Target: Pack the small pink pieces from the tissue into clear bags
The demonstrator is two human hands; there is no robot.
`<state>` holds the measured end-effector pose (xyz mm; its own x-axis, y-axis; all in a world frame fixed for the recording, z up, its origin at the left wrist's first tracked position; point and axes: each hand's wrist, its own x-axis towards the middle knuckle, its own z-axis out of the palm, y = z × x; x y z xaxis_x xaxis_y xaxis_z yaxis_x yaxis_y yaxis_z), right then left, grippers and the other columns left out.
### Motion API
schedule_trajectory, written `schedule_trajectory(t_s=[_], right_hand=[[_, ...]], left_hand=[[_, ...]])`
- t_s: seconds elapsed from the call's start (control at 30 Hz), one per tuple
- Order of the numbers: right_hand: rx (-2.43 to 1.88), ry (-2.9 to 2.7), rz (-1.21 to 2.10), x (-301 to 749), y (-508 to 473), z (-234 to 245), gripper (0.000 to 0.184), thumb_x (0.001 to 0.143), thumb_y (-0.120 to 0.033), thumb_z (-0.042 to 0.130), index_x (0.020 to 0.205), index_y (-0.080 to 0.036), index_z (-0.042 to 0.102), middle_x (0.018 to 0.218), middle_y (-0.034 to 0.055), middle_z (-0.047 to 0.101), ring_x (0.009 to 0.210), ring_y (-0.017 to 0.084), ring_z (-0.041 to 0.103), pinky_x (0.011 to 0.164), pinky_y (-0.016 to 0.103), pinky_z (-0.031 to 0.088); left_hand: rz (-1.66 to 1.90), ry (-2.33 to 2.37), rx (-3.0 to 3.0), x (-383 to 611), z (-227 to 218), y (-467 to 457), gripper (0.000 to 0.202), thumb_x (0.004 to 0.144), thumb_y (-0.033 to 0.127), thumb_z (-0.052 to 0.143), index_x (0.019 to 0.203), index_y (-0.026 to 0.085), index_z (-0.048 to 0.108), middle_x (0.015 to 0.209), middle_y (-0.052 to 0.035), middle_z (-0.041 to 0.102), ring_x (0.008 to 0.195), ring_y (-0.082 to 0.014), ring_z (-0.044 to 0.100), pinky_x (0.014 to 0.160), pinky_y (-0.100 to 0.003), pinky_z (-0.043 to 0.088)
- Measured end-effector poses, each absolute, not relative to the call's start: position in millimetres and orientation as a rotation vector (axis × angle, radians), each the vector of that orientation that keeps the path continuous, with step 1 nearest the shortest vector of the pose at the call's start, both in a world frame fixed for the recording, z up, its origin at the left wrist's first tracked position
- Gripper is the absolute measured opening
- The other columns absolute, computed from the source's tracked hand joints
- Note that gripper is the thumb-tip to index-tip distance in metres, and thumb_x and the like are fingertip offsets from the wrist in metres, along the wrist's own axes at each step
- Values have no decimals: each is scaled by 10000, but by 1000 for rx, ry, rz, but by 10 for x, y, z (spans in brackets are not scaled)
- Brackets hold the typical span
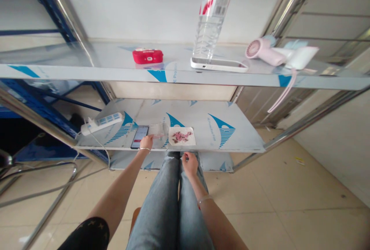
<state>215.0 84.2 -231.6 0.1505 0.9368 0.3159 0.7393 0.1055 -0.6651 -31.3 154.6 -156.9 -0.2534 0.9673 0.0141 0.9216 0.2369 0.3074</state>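
On the middle shelf, my left hand (147,142) is closed at the near edge of a flat clear plastic box (157,129), which looks pinched between the fingers. The lit phone (140,137) lies just left of that hand, partly under it. Right of the box, a white square cloth (174,140) carries a patch of pink and dark red bits, perhaps beads. My right hand (190,163) is above my knees, just in front of the shelf edge and below the cloth. Its fingers are curled together; whatever they hold, if anything, is too small to make out.
A white power strip (102,123) with a cable lies at the shelf's left end. The upper shelf (110,73) bears a red case (148,56), a water bottle (210,22), a white-cased phone (218,65) and handheld fans (264,51). Metal posts flank the shelves; a chair frame (54,192) stands left.
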Motion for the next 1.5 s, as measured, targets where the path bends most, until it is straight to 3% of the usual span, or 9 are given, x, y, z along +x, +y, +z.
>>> schedule_trajectory(t_s=[0.13,0.27,0.43,0.73,0.87,1.07,1.27,1.33,1.5], right_hand=[[-1583,-1708,240,2180,815,-2287,222,844,-207,441,854,-141,652,795,68,655,798,179,573,789,262,405],[-1457,-1852,246,2121,723,-2245,238,884,-241,430,817,-150,640,780,67,640,793,171,575,764,244,401],[-1331,-2090,426,2046,564,-2181,207,888,-273,459,848,-163,629,787,53,652,740,148,598,691,208,400],[-1410,-2051,613,2108,560,-2224,237,834,-195,492,1042,-166,603,945,82,689,848,180,643,726,218,439],[-1430,-1982,592,2082,575,-2252,233,889,-201,425,1014,-179,620,931,82,694,823,171,649,705,213,441],[-1433,-1869,606,2047,577,-2271,258,904,-201,377,920,-183,634,860,80,691,794,166,647,703,215,442],[-1419,-1697,633,2094,557,-2232,321,924,-316,360,797,-180,621,765,75,665,695,156,614,669,222,437],[-1418,-1682,623,2101,547,-2211,351,924,-349,359,730,-181,598,693,64,635,637,151,587,630,222,420],[-1432,-1660,705,2076,555,-2216,354,900,-371,369,651,-191,545,596,38,578,554,144,537,560,226,381]], left_hand=[[914,2449,1481,-172,-1430,1389,353,918,264,381,1129,161,644,1011,-134,701,910,-219,651,765,-266,454],[1424,2245,1267,209,-1525,952,296,871,339,469,1002,159,665,960,-81,711,838,-174,654,765,-240,471],[1239,1919,1335,717,-1925,432,218,823,306,525,887,162,676,831,-51,713,762,-181,659,740,-265,497],[1212,1643,1670,1003,-2059,343,289,851,238,440,1020,193,670,1059,-73,688,1026,-181,615,958,-341,461],[1201,1617,1721,1009,-2085,342,337,855,186,398,1085,193,645,1141,-75,656,1097,-176,578,1003,-359,431],[1226,1713,1642,995,-2212,375,294,874,229,416,1046,195,651,1053,-86,681,1008,-180,615,940,-337,471],[1118,1626,1682,1008,-2162,357,268,843,237,456,1030,219,647,1079,-70,671,1031,-191,603,942,-345,458],[1079,1586,1622,997,-2111,365,252,830,259,465,990,213,654,1018,-63,685,973,-193,621,896,-334,476],[1001,1429,1220,860,-2047,490,361,806,444,478,584,179,581,535,-24,593,539,-142,569,606,-276,481]])
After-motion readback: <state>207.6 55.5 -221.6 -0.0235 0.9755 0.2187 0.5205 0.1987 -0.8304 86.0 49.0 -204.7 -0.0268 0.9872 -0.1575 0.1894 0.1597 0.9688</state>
